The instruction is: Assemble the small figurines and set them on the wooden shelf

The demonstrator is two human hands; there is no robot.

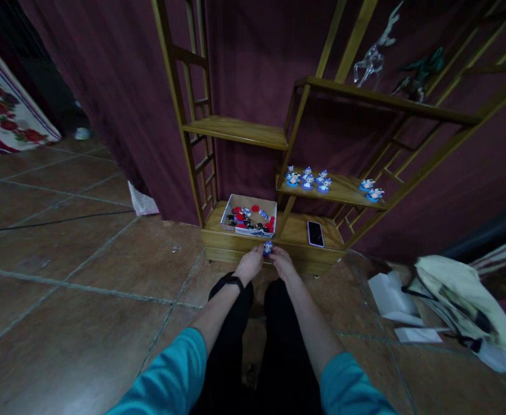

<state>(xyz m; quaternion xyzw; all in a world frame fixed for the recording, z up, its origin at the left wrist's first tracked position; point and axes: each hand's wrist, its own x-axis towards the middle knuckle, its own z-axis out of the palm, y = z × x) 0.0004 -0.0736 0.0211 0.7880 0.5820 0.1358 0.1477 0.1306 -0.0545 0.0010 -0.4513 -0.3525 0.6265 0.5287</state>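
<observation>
A small blue-and-white figurine (268, 248) is held between my two hands in front of the low shelf. My left hand (252, 262) grips it from the left, its fingers closed round the side. From the right, my right hand (282, 262) has its fingers closed on the same figurine. Just beyond my hands lies an open white box (253, 202) with several figurines and red round pieces in it. On the middle shelf (343, 190) stand several blue-and-white figurines (308, 182), with two more figurines (374, 193) at its right end.
A phone (316, 233) lies on the bottom shelf right of the box. A clear glass statuette (372, 63) and a dark green statuette (423, 72) stand on the upper shelf. White boxes (393, 297) and a cream bag (460, 294) lie on the floor at right.
</observation>
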